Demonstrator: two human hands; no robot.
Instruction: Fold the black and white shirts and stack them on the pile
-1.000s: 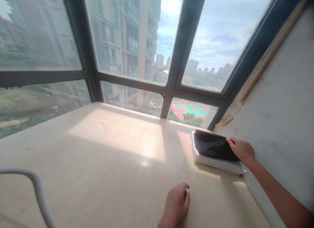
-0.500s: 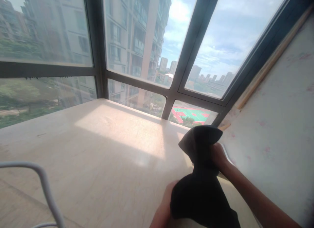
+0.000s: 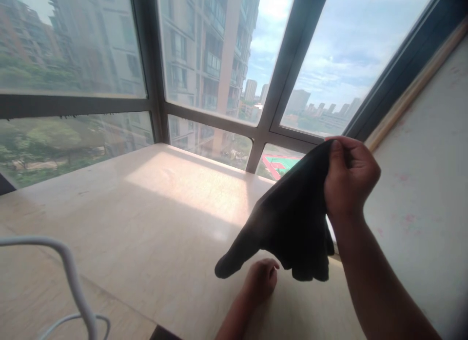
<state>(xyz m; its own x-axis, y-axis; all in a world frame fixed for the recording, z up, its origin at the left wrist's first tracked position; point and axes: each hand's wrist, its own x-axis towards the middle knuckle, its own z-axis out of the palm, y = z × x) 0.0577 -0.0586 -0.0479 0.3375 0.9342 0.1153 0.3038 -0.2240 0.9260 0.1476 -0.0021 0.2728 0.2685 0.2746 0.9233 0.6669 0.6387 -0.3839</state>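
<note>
A black cloth (image 3: 292,208) hangs in the air over the right part of the pale sill, one narrow end pointing down to the left. Its top corner is pinched between the thumb and fingers of my right hand (image 3: 349,176), which is raised near the window frame. Just under the cloth's lower edge is my left hand (image 3: 261,280), low over the sill, with its fingers curled in. Whatever my left hand may hold is too dark and small to make out.
The pale stone sill (image 3: 164,223) spreads below large windows with dark frames (image 3: 215,119). A white curved tube (image 3: 71,274) and a thin cable stand at the lower left. A flowered wall (image 3: 420,184) rises on the right. A dark corner shows at the bottom edge.
My right hand has risen with the cloth, which has swung out and spread to the left. My left hand, partly covered by the cloth before, now shows below it. The view has shifted slightly.
</note>
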